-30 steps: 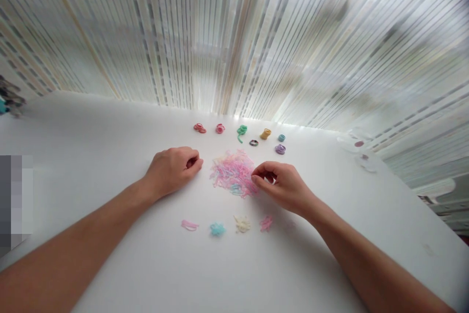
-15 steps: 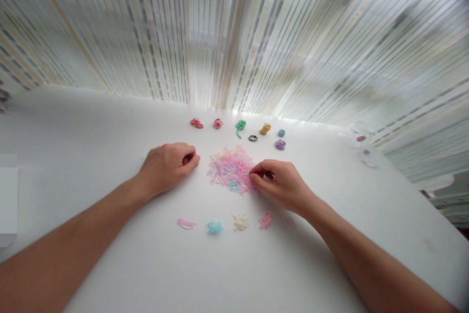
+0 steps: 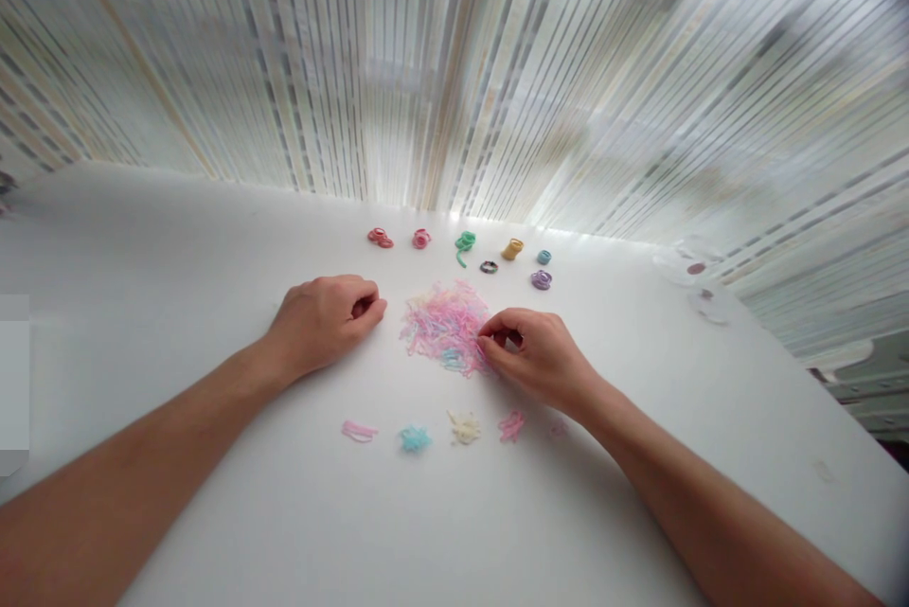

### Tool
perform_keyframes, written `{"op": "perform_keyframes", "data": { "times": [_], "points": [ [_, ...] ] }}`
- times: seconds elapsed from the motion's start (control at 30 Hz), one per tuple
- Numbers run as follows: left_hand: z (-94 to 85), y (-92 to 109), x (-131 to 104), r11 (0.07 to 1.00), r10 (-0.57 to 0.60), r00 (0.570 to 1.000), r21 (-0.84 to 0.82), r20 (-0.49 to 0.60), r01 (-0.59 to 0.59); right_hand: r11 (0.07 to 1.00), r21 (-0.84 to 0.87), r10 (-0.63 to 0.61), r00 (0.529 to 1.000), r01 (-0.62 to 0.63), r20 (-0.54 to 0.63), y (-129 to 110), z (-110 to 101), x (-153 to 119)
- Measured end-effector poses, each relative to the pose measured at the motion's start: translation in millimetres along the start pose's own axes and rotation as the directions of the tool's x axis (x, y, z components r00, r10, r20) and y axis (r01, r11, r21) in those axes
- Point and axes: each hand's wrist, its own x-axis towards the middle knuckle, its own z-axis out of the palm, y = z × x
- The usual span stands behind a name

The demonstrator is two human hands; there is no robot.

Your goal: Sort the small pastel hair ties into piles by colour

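A loose heap of small pastel rubber bands (image 3: 446,323), mostly pink with some blue and yellow, lies between my hands. At its right edge, the thumb and fingertips of my right hand (image 3: 532,348) are pinched together; anything between them is too small to make out. My left hand (image 3: 328,321) rests on the table left of the heap, its fingers curled in and nothing showing in them. Nearer to me is a row of small groups: pink strips (image 3: 359,432), blue bands (image 3: 415,438), cream bands (image 3: 464,428), pink bands (image 3: 511,426) and a faint pale-pink group (image 3: 558,429).
Along the back of the white table (image 3: 284,503) sit coiled bundles: red (image 3: 380,238), pink (image 3: 421,239), green (image 3: 465,243), gold (image 3: 512,250), blue (image 3: 543,257) and purple (image 3: 542,279). A dark multicoloured ring (image 3: 490,267) lies among them. A striped curtain (image 3: 426,67) hangs behind. Clear items (image 3: 707,306) stand at right.
My right hand has shifted slightly left at the heap's edge, its fingertips pressed closer together. My left hand stays in place. The whole view has moved very slightly.
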Motion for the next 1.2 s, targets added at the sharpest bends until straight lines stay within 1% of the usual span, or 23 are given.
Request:
{"op": "perform_keyframes", "data": {
  "times": [0.13,0.27,0.53,0.67,0.77,0.9,1.0,1.13,1.2],
  "points": [
    [0.0,0,0,1.0,0.0,1.0,0.002,0.002,0.0,1.0,-0.003,0.001,1.0,-0.001,-0.006,-1,-1,-1],
    [0.0,1,0,1.0,0.002,1.0,0.003,0.001,-0.002,1.0,0.007,-0.003,0.999,0.003,-0.034,-2,-7,-3],
    [-1.2,1,0,1.0,-0.015,1.0,0.002,0.013,0.015,0.997,0.05,0.057,0.995,-0.053,-0.076,-5,-18,-12],
    [-0.6,1,0,1.0,-0.014,1.0,0.008,0.011,0.014,0.994,0.084,0.084,0.991,-0.076,-0.1,-1,-17,-14],
    [-0.1,1,1,1.0,-0.013,1.0,0.005,0.016,0.013,0.993,0.09,0.09,0.991,-0.081,-0.096,2,-16,-14],
    [0.0,0,1,1.0,-0.012,1.0,0.012,0.01,0.012,0.987,0.114,0.131,0.983,-0.117,-0.128,3,-18,-14],
    [-0.2,0,1,1.0,-0.01,1.0,0.013,0.007,0.01,0.988,0.108,0.12,0.987,-0.109,-0.105,2,-19,-16],
    [-0.7,0,1,1.0,-0.013,1.0,0.013,0.011,0.013,0.99,0.097,0.114,0.985,-0.102,-0.133,2,-19,-18],
    [-1.0,0,0,1.0,-0.011,1.0,0.016,0.013,0.011,0.99,0.099,0.116,0.985,-0.104,-0.125,3,-19,-18]
  ]
}}
